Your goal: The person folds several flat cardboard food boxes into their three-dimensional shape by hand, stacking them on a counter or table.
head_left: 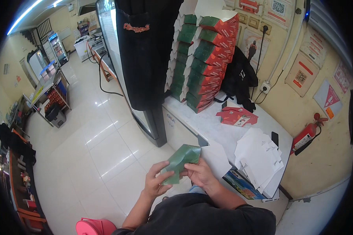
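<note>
A green paperboard box blank (180, 161), partly folded, is held up in front of my body with both hands. My left hand (157, 181) grips its near left end, thumb and fingers closed on the board. At its right side my right hand (200, 172) pinches the edge, the thumb lying on the green face. A white panel (215, 158) spreads out just past my right hand; whether it joins the green piece is hard to tell. On the counter stands a red folded box (238, 117), beside a pile of flat white blanks (258, 156).
Tall stacks of red and green boxes (210, 62) stand on the white counter (184, 113) against the wall. A black bag (241, 78) and a phone (275, 138) are there too. A black cloth (145, 58) hangs by a glass-door fridge. A pink bucket (94, 227) sits on the floor.
</note>
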`<state>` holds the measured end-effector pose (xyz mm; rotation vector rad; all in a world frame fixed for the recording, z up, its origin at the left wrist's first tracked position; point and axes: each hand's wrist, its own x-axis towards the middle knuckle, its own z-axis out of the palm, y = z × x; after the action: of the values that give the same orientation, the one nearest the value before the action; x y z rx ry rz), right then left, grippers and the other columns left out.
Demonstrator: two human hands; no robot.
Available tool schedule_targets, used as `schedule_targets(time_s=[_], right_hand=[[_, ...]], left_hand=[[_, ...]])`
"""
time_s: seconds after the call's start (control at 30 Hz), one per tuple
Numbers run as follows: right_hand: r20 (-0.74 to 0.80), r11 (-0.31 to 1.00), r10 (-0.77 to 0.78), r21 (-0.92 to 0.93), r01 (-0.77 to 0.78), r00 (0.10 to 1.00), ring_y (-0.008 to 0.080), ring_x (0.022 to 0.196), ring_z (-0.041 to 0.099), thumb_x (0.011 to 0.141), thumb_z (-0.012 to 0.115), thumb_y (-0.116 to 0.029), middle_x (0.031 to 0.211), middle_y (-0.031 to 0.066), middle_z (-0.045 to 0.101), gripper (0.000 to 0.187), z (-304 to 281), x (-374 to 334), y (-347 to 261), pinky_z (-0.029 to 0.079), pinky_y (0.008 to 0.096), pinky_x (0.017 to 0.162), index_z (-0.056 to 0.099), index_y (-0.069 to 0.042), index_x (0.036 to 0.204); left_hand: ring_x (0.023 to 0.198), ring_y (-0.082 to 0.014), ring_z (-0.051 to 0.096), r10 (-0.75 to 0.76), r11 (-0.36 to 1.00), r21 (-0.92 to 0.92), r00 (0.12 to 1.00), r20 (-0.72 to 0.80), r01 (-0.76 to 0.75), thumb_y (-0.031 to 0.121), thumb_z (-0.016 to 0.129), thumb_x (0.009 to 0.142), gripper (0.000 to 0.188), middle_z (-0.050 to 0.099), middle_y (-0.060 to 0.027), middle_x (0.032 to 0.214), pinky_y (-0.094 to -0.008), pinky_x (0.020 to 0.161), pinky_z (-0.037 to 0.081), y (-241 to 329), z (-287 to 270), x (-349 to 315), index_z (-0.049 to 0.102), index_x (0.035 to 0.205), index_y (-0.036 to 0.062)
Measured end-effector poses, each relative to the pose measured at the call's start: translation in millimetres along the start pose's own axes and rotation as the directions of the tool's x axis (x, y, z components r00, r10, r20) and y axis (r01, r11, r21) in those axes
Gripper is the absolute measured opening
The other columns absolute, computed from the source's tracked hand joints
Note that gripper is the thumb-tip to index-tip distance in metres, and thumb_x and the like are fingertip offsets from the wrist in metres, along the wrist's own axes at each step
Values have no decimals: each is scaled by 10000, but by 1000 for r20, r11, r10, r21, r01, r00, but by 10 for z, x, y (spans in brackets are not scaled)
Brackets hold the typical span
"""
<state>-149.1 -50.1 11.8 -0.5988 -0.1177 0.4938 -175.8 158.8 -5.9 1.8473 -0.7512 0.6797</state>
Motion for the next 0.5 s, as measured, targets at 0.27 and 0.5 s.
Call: schedule_targets(time_s=[0.27, 0.5], right_hand=[[-55, 929, -101, -364, 74, 993, 228, 1090, 632, 927, 582, 36, 1195, 104, 616, 389, 56, -85, 127, 550, 408, 947, 503, 3, 1306], [9, 928, 20, -373, -15, 1000, 219, 1056, 645, 969, 556, -46, 1169, 128, 616, 378, 87, -167, 42, 549, 362, 924, 484, 55, 1326]], left_hand=[[1143, -369, 589, -50, 996, 78, 998, 43, 46, 140, 816, 698, 535, 553, -189, 1329, -434, 929, 513, 90, 23, 222, 683, 1214, 85], [1107, -308, 654, -435, 862, -280, 900, 22, 423, 25, 765, 805, 384, 637, -203, 1248, -338, 916, 524, 58, 207, 77, 702, 1182, 62]])
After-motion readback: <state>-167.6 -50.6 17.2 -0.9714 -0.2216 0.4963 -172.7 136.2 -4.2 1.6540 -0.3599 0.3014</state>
